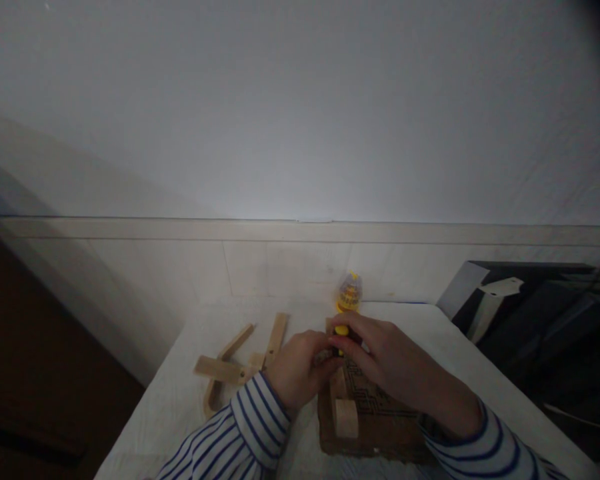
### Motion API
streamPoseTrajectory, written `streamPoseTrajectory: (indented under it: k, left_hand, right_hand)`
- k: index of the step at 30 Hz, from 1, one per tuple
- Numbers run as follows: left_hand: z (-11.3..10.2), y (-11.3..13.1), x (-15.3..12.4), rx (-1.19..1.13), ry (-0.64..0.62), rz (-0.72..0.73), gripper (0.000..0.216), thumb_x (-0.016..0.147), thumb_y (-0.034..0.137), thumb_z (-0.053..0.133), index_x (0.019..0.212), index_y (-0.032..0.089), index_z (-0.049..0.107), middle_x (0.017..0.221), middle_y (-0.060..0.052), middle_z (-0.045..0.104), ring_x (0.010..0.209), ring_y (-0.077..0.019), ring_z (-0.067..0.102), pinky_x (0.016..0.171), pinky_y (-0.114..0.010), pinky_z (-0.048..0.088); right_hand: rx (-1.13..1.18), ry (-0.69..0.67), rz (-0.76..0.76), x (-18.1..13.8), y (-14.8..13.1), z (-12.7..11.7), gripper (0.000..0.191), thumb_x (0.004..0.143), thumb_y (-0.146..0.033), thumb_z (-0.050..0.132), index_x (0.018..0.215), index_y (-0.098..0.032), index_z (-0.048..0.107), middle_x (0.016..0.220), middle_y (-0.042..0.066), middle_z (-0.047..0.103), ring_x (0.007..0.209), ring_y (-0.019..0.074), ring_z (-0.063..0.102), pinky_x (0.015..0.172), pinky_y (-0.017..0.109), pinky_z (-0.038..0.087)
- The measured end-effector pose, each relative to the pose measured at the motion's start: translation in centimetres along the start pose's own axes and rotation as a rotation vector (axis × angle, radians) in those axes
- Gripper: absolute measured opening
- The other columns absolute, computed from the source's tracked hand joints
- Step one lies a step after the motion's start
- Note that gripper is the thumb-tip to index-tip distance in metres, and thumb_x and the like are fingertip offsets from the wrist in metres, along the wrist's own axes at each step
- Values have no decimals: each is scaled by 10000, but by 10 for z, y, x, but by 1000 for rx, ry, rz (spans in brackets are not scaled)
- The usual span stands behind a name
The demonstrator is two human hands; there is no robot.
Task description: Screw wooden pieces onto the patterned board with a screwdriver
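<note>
My right hand point(380, 353) is closed around a small yellow-and-black screwdriver point(341, 331), its fingers bunched near the handle; the tip is hidden. Against those fingertips, my left hand point(303, 370) is closed in a pinch at a light wooden piece point(347, 419). This piece lies on a brown board point(370, 445) printed with dark lines, and its middle part is covered by both hands. Left of my left hand, several loose wooden parts lie in a group, among them a flat strip point(277, 337) and a curved piece point(211, 398).
A clear cone-shaped case point(349, 293) with yellow contents stands behind my hands. The white table point(165, 400) meets a pale wall point(280, 133) at the back. Dark panels and a white bracket point(493, 307) lean at the right, with a cable point(597, 273) above them.
</note>
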State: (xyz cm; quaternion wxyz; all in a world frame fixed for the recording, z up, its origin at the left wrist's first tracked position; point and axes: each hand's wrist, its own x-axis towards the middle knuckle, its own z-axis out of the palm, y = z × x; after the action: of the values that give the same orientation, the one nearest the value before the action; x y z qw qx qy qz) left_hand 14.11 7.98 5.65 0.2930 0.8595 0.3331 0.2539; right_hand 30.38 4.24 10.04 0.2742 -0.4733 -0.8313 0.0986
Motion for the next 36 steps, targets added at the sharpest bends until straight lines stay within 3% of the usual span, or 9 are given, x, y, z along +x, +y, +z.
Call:
streamPoseTrajectory:
  k: [8, 16, 21, 29, 36]
  left_hand:
    - [7, -2, 0, 10, 49, -11, 240, 778, 205, 572, 1012, 179, 623, 977, -56, 662, 913, -216, 593, 823, -335, 453]
    - [18, -8, 2, 24, 166, -82, 273, 726, 328, 669, 936, 157, 642, 891, -62, 677, 852, -232, 601, 768, -340, 471]
    - [17, -6, 3, -25, 124, -31, 152, 765, 243, 624, 895, 172, 658, 865, -45, 683, 823, -205, 609, 756, -303, 472]
    - [13, -2, 2, 12, 90, 15, 137, 790, 254, 590, 865, 160, 656, 861, -59, 683, 809, -206, 609, 741, -291, 464]
    - [13, -2, 2, 62, 81, 24, 158, 799, 258, 586, 906, 168, 659, 858, -56, 674, 814, -204, 599, 746, -291, 455]
  right_hand:
    - [-12, -17, 20, 0, 2, 1, 172, 907, -303, 413, 980, -192, 523, 848, 57, 640, 757, 183, 610, 660, 312, 460]
    - [-32, 0, 12, -3, 3, 0, 181, 908, -300, 409, 999, -186, 517, 847, 60, 650, 753, 185, 619, 641, 301, 454]
    - [-37, -11, 24, -4, 2, -6, 194, 885, -310, 451, 1003, -192, 550, 819, 46, 657, 712, 174, 618, 622, 293, 456]
    - [-78, 5, -41, -8, 2, -10, 298, 861, -250, 487, 1155, -210, 521, 1068, 63, 642, 842, 182, 616, 729, 326, 479]
    - [-48, -45, -23, -6, 1, -11, 235, 876, -244, 463, 1086, -207, 562, 994, 54, 655, 852, 186, 614, 739, 330, 472]
